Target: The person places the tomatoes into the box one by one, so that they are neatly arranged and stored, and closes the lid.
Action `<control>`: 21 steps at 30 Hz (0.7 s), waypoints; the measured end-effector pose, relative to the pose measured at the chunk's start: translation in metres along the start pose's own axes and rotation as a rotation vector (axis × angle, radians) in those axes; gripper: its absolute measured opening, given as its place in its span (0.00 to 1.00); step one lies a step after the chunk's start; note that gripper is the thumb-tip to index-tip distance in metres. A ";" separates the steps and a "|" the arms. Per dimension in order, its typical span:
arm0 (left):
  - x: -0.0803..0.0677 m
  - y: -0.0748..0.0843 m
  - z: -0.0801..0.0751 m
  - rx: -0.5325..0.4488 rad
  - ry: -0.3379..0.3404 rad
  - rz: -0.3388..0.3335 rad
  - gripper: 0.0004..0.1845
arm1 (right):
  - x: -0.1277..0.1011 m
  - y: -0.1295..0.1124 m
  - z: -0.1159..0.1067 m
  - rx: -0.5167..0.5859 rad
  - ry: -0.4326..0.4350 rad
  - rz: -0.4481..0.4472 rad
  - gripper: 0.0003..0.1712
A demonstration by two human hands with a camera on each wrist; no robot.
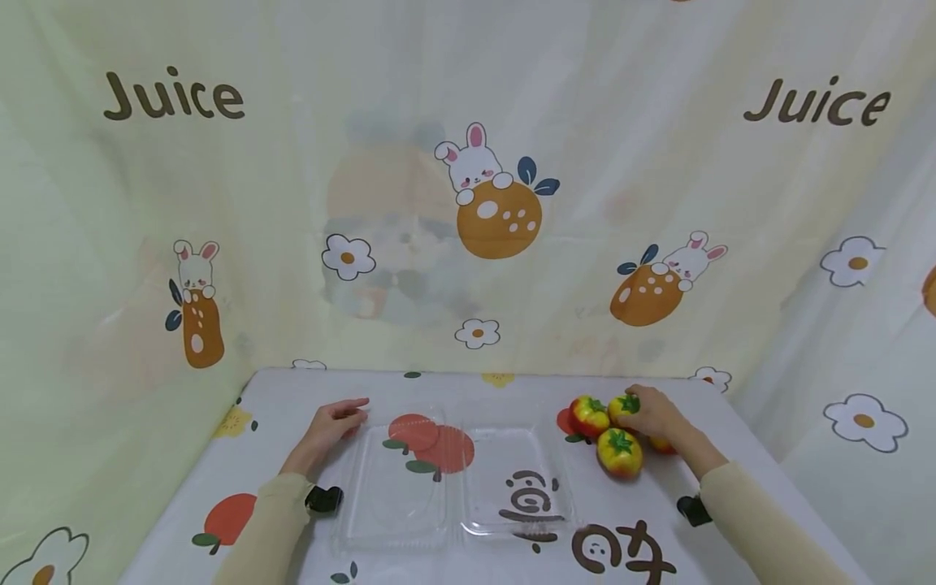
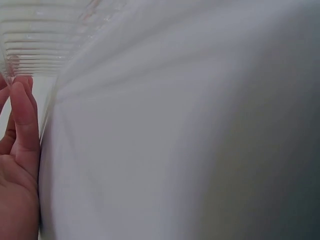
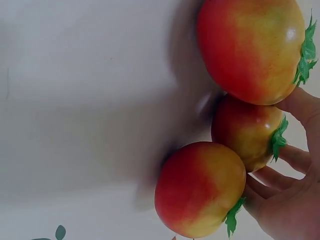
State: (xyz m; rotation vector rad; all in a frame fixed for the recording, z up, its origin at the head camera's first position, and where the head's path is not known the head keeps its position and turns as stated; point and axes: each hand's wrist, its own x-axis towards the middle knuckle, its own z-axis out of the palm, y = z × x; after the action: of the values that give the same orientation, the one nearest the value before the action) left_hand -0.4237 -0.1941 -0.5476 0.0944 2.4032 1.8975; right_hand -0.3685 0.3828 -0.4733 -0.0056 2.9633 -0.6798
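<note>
Toward the back right of the table, my right hand (image 1: 656, 414) grips a red-and-yellow persimmon (image 1: 622, 407) with a green leafy top. In the right wrist view its thumb and fingers (image 3: 295, 157) reach around that middle persimmon (image 3: 242, 127), between two others. One persimmon (image 1: 589, 417) sits to its left, another (image 1: 620, 452) in front, and one more (image 1: 661, 444) is partly hidden under the wrist. My left hand (image 1: 332, 426) rests at the back left corner of a clear plastic box (image 1: 398, 520), fingertips touching its ridged edge (image 2: 37, 52).
The box lies unfolded, its two shallow halves side by side at mid-table, the second half (image 1: 504, 520) nearer the persimmons. A white printed cloth (image 1: 270, 422) covers the table. A printed curtain (image 1: 409, 81) hangs behind and at both sides. A black wrist device (image 1: 324, 499) sits on each sleeve.
</note>
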 end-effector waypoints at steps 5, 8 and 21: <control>0.000 -0.001 0.000 0.003 0.018 0.012 0.18 | 0.001 0.003 -0.001 -0.009 0.026 -0.003 0.42; 0.000 -0.002 0.000 -0.004 0.014 0.020 0.18 | -0.002 0.003 -0.004 -0.003 0.036 0.010 0.43; 0.000 0.001 -0.001 -0.001 0.003 -0.011 0.18 | -0.013 -0.012 -0.027 0.039 0.083 -0.006 0.46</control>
State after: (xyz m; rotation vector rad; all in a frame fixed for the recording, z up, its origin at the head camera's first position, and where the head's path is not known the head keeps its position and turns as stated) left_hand -0.4241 -0.1944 -0.5461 0.0780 2.4004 1.8954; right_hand -0.3586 0.3843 -0.4425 0.0166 3.0299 -0.7568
